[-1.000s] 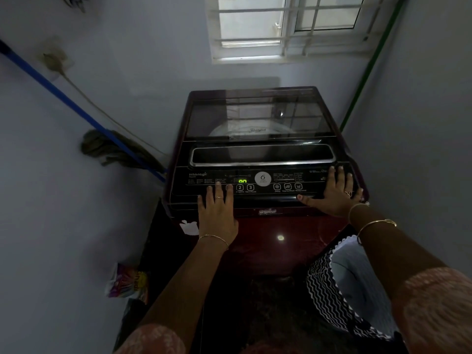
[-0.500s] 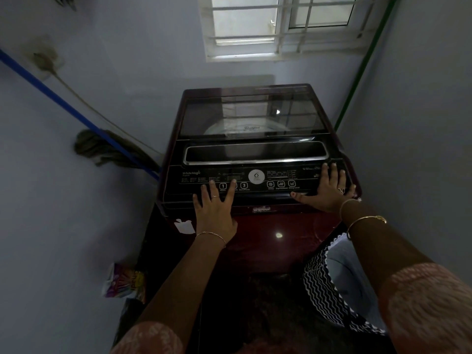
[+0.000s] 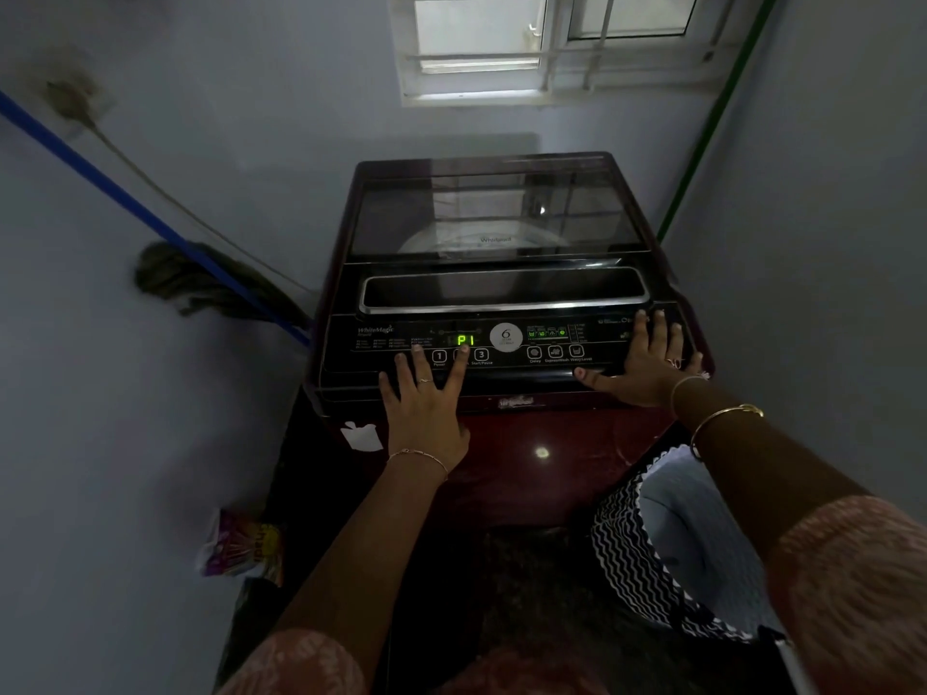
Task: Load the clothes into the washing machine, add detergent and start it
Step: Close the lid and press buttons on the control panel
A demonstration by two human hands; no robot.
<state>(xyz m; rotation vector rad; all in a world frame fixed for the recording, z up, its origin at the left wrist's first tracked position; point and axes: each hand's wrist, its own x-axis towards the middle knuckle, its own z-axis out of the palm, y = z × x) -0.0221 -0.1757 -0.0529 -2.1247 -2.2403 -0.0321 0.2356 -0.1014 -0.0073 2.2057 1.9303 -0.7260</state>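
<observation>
The washing machine (image 3: pixel 494 303) stands in a narrow corner under a window (image 3: pixel 552 42), its glass lid (image 3: pixel 496 213) shut. On the control panel (image 3: pixel 552 366) a green display (image 3: pixel 465 340) reads P1, and small green lights glow to the right of the round badge. The left hand (image 3: pixel 426 398) lies flat and open on the panel's front edge, fingers spread, holding nothing; its index fingertip sits over the button between 1 and 3, hiding its number. The right hand (image 3: pixel 647 363) rests open, palm down, at the panel's right end, gripping nothing. A mop (image 3: pixel 200 283) leans on the left wall. A colourful packet (image 3: pixel 246 544) lies on the floor at the left, and a basket (image 3: pixel 667 544) with a zigzag pattern stands at the right.
</observation>
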